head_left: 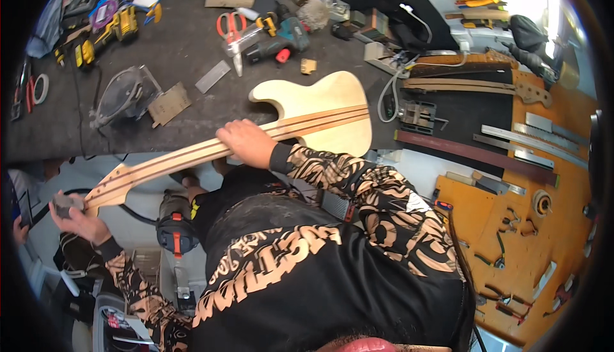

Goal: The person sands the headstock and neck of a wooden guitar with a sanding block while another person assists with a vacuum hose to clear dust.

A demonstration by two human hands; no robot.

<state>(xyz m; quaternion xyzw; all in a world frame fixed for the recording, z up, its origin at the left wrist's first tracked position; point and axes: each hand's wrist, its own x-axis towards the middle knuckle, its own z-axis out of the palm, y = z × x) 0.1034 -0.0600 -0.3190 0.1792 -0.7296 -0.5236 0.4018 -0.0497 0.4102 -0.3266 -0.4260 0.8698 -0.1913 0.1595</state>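
Note:
An unfinished pale wooden electric guitar [320,99], with dark stripes along its length, lies slantwise. Its body rests on the dark workbench and its neck reaches out past the front edge to the lower left. My right hand [248,142] grips the neck near the body, fingers closed over its upper side. At the far left my left hand [84,224] holds a small grey sanding block [68,205] against the end of the headstock [109,189]. Several tuner holes show in the headstock.
The workbench [192,118] carries scissors [231,32], a teal cordless drill [288,40], a yellow power tool [118,29], a clear dust mask [128,96] and sandpaper [169,104]. Right, an orange board [467,217] bears a guitar neck [531,93], rulers and pliers. A tool case [176,227] stands below.

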